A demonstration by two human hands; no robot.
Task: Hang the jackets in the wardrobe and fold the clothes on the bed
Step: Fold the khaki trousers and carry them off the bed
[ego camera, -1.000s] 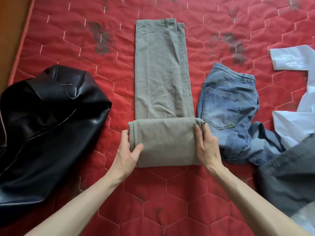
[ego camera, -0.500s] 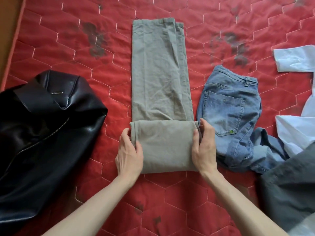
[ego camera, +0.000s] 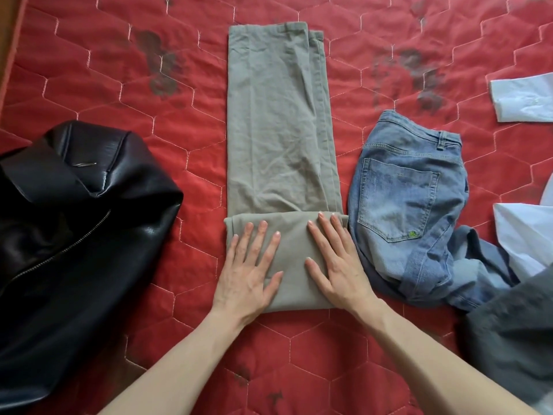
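Khaki trousers [ego camera: 278, 124] lie lengthwise on the red quilted bed [ego camera: 179, 151], their near end folded over into a flat block. My left hand [ego camera: 248, 271] lies flat on the left half of that fold, fingers straight and spread. My right hand [ego camera: 335, 262] presses flat on the right half, fingertips at the fold's far edge. A black leather jacket [ego camera: 68, 232] lies crumpled at the left. Blue jeans [ego camera: 410, 205] sit bunched just right of the trousers.
A white shirt [ego camera: 526, 223] lies at the right edge, its cuff further back. A dark grey garment [ego camera: 514, 333] covers the near right corner. A strip of wooden floor shows at the far left beyond the bed's edge.
Both hands let go of the fold's side edges and moved onto its top, now lying flat with straight fingers. The folded block has stayed in place.
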